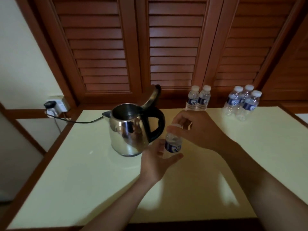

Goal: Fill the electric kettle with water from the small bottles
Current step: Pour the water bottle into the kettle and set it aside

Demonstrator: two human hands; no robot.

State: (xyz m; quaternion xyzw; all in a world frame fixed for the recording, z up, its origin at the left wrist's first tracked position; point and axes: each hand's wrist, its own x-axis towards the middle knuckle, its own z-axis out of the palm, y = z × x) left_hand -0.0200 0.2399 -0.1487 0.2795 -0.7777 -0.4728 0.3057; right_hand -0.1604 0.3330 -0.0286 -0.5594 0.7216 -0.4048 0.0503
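kettle (130, 130) of shiny steel stands on the pale table (83, 180), towards its far left part, spout to the left and black handle to the right. its lid (152, 95) is tipped up and back, so the mouth is open; the inside is dark and no water level can be made out. a black cord (83, 121) runs from behind the kettle to a plug (50, 104) in the wall socket at left, and the base under the kettle is hidden by its body.

just right of the kettle, the bottle (173, 144) is held upright above the table. the left hand (158, 162) grips its lower part from below, fingers curled behind and thumb in front, so the bottom of the bottle is hidden. the right hand (198, 130) comes from above, and its fingertips pinch the white cap (176, 125). whether the cap is tight or loosened cannot be told. the picture is blurred there.

at the far edge stand two bottles (198, 99), touching, caps on. well to their right stand three bottles (241, 104) in a cluster, also capped; how much water they hold is hard to tell. behind them are brown slatted shutters (173, 47). both forearms are cut off at the lower edge.
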